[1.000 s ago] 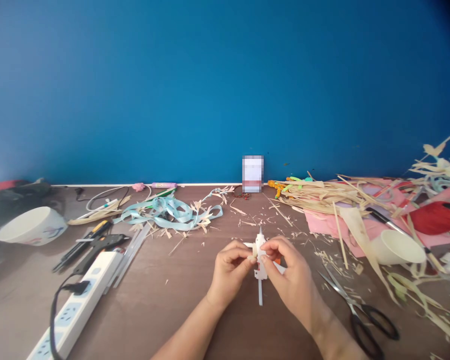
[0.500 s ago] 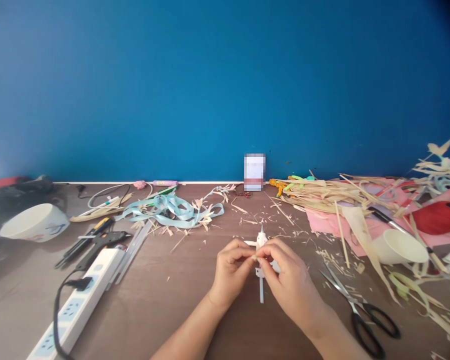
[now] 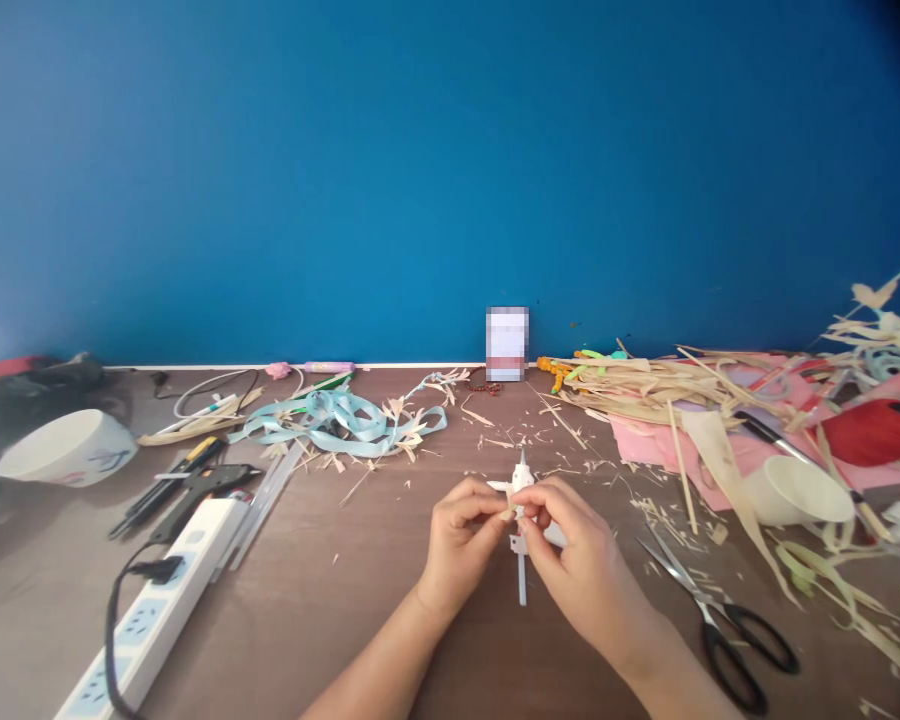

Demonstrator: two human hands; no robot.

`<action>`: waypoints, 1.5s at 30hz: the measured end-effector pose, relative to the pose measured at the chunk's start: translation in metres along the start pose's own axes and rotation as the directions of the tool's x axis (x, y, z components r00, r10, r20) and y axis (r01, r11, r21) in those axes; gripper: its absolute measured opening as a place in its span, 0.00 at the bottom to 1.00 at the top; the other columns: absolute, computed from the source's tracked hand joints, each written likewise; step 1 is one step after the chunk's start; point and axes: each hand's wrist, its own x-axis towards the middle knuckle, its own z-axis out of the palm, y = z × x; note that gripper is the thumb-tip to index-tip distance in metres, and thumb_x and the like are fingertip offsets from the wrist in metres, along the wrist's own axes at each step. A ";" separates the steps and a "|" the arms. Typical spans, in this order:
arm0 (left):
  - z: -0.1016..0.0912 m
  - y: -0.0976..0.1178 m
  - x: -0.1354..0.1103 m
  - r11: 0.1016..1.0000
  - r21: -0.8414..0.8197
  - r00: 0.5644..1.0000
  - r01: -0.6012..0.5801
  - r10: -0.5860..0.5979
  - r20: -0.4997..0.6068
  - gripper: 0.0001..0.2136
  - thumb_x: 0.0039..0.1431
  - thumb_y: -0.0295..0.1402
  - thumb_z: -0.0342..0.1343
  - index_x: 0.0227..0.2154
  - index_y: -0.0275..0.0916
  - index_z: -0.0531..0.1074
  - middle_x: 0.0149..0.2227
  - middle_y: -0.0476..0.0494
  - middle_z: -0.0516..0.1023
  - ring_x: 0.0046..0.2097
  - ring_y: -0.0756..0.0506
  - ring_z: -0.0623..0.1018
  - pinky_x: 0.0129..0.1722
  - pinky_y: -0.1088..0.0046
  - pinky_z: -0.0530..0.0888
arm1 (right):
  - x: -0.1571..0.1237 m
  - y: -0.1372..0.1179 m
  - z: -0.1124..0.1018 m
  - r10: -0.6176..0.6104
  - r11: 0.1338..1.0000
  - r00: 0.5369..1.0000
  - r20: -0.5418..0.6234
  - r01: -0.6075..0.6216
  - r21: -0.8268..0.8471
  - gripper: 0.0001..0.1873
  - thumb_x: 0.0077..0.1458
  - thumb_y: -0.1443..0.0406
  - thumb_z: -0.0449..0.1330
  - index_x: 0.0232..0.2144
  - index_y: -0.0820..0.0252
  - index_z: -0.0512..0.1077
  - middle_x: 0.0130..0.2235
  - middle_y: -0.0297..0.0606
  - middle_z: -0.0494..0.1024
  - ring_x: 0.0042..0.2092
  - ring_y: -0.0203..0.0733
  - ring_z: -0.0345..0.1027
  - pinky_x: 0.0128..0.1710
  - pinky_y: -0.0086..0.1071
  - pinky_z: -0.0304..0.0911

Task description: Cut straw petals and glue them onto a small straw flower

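Note:
My left hand and my right hand meet over the middle of the brown table. Both pinch a small pale strip of dried leaf between their fingertips. Right behind and under the fingers lies a small white glue gun, its nozzle pointing away and a glue stick poking out towards me. Whether the fingers touch the gun I cannot tell.
Black-handled scissors lie to the right. A white power strip with a black plug, a black glue gun and a white bowl are on the left. Light blue ribbon, dried leaf strips, pink paper and a paper cup crowd the back and right.
The fingertips of both hands have drawn closer together over the white glue gun. The orange bit seen by the right hand a second ago is now hidden.

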 end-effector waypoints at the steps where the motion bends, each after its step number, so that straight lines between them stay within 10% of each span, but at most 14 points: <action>1: 0.000 0.000 0.000 1.000 0.002 1.000 -0.006 0.006 -0.003 0.04 0.49 0.28 0.57 0.26 0.38 0.76 0.25 0.46 0.70 0.28 0.51 0.70 0.28 0.77 0.67 | 0.000 0.000 0.000 0.000 1.000 1.000 0.002 0.000 -0.004 0.10 0.52 0.74 0.49 0.34 0.57 0.63 0.33 0.35 0.66 0.34 0.37 0.62 0.34 0.30 0.59; 31: 0.004 -0.003 -0.005 0.999 -0.025 1.000 0.021 -0.021 -0.018 0.03 0.49 0.29 0.56 0.25 0.36 0.75 0.25 0.46 0.69 0.28 0.51 0.70 0.26 0.77 0.67 | -0.001 0.022 0.015 -0.361 0.875 0.927 -0.104 0.298 -0.383 0.09 0.50 0.76 0.51 0.27 0.60 0.65 0.29 0.37 0.68 0.32 0.40 0.62 0.34 0.36 0.60; 45: 0.002 -0.010 -0.001 0.994 -0.083 0.997 0.067 -0.069 -0.029 0.04 0.49 0.31 0.56 0.25 0.37 0.75 0.26 0.46 0.70 0.29 0.50 0.69 0.29 0.75 0.66 | -0.007 0.015 0.018 -0.262 0.946 0.952 -0.159 0.221 -0.236 0.12 0.51 0.74 0.50 0.36 0.58 0.66 0.33 0.39 0.71 0.36 0.42 0.66 0.37 0.38 0.64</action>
